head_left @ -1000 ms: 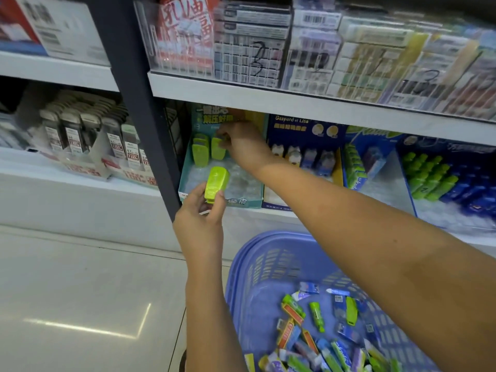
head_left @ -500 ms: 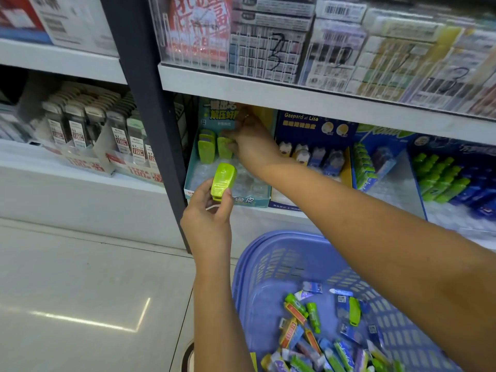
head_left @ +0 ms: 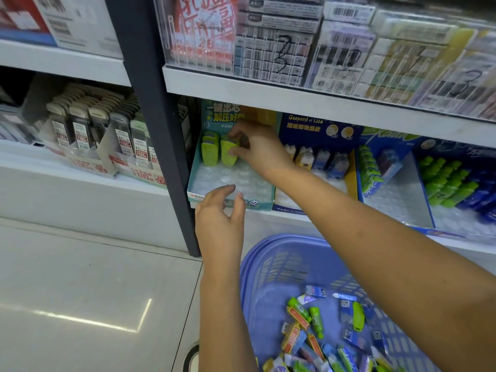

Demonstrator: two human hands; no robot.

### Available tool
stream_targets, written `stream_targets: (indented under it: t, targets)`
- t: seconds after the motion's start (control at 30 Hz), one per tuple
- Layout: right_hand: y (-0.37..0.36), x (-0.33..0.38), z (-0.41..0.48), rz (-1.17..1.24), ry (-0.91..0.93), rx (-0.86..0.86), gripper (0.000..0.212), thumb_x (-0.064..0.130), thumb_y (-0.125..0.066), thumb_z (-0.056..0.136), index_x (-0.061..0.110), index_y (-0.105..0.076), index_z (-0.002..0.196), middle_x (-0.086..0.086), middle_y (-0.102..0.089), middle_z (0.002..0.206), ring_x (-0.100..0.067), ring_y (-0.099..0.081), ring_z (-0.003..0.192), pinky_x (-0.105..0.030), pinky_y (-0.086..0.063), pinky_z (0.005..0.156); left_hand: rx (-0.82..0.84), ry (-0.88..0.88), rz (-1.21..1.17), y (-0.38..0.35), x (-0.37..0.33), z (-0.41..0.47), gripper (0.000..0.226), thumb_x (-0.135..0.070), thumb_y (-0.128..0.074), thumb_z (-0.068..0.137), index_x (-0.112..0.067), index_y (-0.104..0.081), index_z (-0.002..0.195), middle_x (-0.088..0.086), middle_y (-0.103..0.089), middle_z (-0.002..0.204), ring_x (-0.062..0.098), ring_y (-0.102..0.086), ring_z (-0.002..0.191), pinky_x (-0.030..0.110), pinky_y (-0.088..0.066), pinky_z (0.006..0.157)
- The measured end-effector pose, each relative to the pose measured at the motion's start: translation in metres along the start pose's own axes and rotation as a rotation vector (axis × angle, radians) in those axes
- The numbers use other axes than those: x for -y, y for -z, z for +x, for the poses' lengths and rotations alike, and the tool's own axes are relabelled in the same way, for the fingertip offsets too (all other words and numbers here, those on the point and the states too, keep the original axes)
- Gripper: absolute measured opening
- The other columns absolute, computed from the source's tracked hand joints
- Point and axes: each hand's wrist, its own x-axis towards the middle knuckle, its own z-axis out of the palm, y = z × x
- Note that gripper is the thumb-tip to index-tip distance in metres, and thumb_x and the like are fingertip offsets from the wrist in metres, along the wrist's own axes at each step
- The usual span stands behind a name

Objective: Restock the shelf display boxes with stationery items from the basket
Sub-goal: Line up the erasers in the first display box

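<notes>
Green eraser (head_left: 226, 156) left the left hand (head_left: 218, 224); right fingers (head_left: 241, 152) pinch it.

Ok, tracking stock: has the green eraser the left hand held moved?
Yes, apparently from the teal display box's front lip to its back: left hand is empty, right hand pinches a green eraser there.

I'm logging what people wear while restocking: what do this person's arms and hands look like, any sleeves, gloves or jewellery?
Both arms are bare up to the frame edge, no sleeve in view. The left hand and right hand wear no gloves; neither wrist carries a watch or bracelet. Whether there is a ring is too blurred to tell.
</notes>
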Motion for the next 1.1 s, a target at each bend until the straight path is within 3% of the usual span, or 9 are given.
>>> stream_targets:
  t: [0.27, 0.43, 0.53, 0.63, 0.73, 0.87, 0.93, 1.0, 1.1]
  targets:
    - [-0.018, -0.009, 0.001, -0.225, 0.118, 0.038, 0.025, 0.015, -0.062, 0.088, 0.009, -0.065, 0.112, -0.015, -0.056, 0.120, -0.029, -0.055, 0.108, -0.031, -0.044, 0.086, 0.006, -0.019, -0.039, 0.000, 0.007, -0.001, 0.020, -0.028, -0.060, 0.090, -0.023, -0.068, 0.107, -0.016, -0.058, 0.102, 0.010, -0.054, 0.095, 0.033, -0.050, 0.082]
    - [-0.015, -0.002, 0.002, -0.441, 0.144, -0.061, 0.026, 0.025, -0.059, 0.089, 0.019, -0.068, 0.114, -0.006, -0.056, 0.120, -0.026, -0.038, 0.127, -0.029, -0.036, 0.092, 0.002, -0.025, -0.105, 0.006, 0.005, -0.001, 0.018, -0.029, -0.060, 0.090, -0.025, -0.068, 0.106, -0.013, -0.063, 0.107, 0.003, -0.057, 0.087, 0.017, -0.048, 0.068]
    - [-0.009, 0.002, 0.005, -0.416, 0.073, -0.003, 0.032, 0.024, -0.056, 0.092, 0.016, -0.064, 0.122, -0.010, -0.052, 0.128, -0.025, -0.034, 0.130, -0.027, -0.030, 0.097, -0.016, -0.054, -0.139, 0.010, -0.002, -0.005, 0.014, -0.030, -0.058, 0.091, -0.029, -0.068, 0.101, -0.016, -0.064, 0.100, -0.003, -0.058, 0.083, 0.011, -0.047, 0.065]
    - [-0.003, 0.006, 0.000, -0.400, 0.021, 0.107, 0.038, 0.015, -0.044, 0.098, 0.015, -0.051, 0.135, -0.018, -0.039, 0.141, -0.029, -0.032, 0.135, -0.029, -0.029, 0.106, 0.054, -0.017, -0.129, 0.009, -0.009, -0.014, 0.015, -0.035, -0.057, 0.090, -0.028, -0.070, 0.087, -0.014, -0.066, 0.079, 0.003, -0.063, 0.075, 0.028, -0.056, 0.067]
    - [0.004, 0.010, -0.009, -0.466, 0.022, 0.259, 0.056, -0.007, -0.034, 0.092, 0.017, -0.039, 0.143, -0.023, -0.034, 0.144, -0.037, -0.028, 0.136, -0.036, -0.030, 0.109, 0.145, 0.048, -0.080, 0.005, -0.014, -0.025, 0.012, -0.030, -0.058, 0.091, -0.024, -0.067, 0.085, -0.012, -0.067, 0.078, 0.012, -0.065, 0.078, 0.042, -0.057, 0.073]
    - [0.013, 0.012, -0.024, -0.470, -0.023, 0.288, 0.070, -0.006, -0.036, 0.088, 0.025, -0.021, 0.149, -0.019, -0.016, 0.154, -0.037, -0.011, 0.142, -0.040, -0.021, 0.117, 0.257, 0.102, -0.066, 0.000, -0.014, -0.037, 0.016, -0.022, -0.060, 0.090, -0.011, -0.070, 0.083, 0.000, -0.070, 0.075, 0.013, -0.066, 0.071, 0.034, -0.058, 0.071]
    - [0.024, 0.011, -0.043, -0.363, -0.011, 0.136, 0.058, 0.002, -0.044, 0.090, 0.014, -0.031, 0.145, -0.023, -0.031, 0.145, -0.036, -0.029, 0.134, -0.039, -0.033, 0.108, 0.365, 0.180, -0.083, -0.002, -0.012, -0.042, 0.022, -0.019, -0.060, 0.091, -0.011, -0.069, 0.072, 0.002, -0.068, 0.065, 0.010, -0.063, 0.057, 0.024, -0.055, 0.057]
    - [0.038, 0.003, -0.077, -0.218, 0.020, -0.070, 0.028, 0.014, -0.052, 0.091, 0.005, -0.058, 0.117, -0.019, -0.056, 0.116, -0.031, -0.052, 0.106, -0.036, -0.044, 0.084, 0.533, 0.319, -0.073, -0.006, -0.008, -0.049, 0.025, -0.012, -0.060, 0.090, -0.009, -0.066, 0.066, 0.007, -0.064, 0.061, 0.014, -0.059, 0.052, 0.020, -0.051, 0.049]
    - [0.044, -0.028, -0.149, -0.136, -0.082, 0.019, 0.024, 0.027, -0.057, 0.090, 0.010, -0.060, 0.074, -0.008, -0.061, 0.073, -0.024, -0.054, 0.070, -0.032, -0.039, 0.063, 0.776, 0.476, 0.067, -0.020, 0.001, -0.060, 0.023, -0.002, -0.059, 0.088, -0.005, -0.062, 0.065, 0.014, -0.061, 0.065, 0.017, -0.059, 0.051, 0.022, -0.052, 0.051]
